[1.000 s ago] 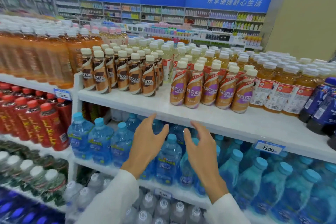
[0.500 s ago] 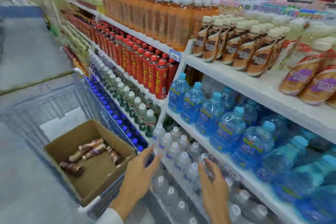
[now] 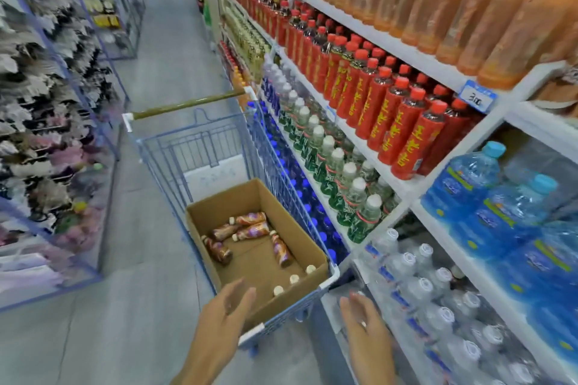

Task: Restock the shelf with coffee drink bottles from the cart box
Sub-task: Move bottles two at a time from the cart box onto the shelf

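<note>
We are turning from the shelf (image 3: 528,122) back to the cart (image 3: 194,147). Our left hand (image 3: 219,331) is now hovering over the near edge of the box (image 3: 301,237), fingers spread and empty. Our right hand (image 3: 366,331) is hanging open beside the cart's near corner. Coffee bottles (image 3: 250,230) are lying toward the box's far edge, and three upright ones (image 3: 294,279) are standing by its right wall, so another pickup is likely starting.

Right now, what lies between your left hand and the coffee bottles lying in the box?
Head view: between left hand and lying bottles, only the box's bare floor; three white caps stand aside.
</note>
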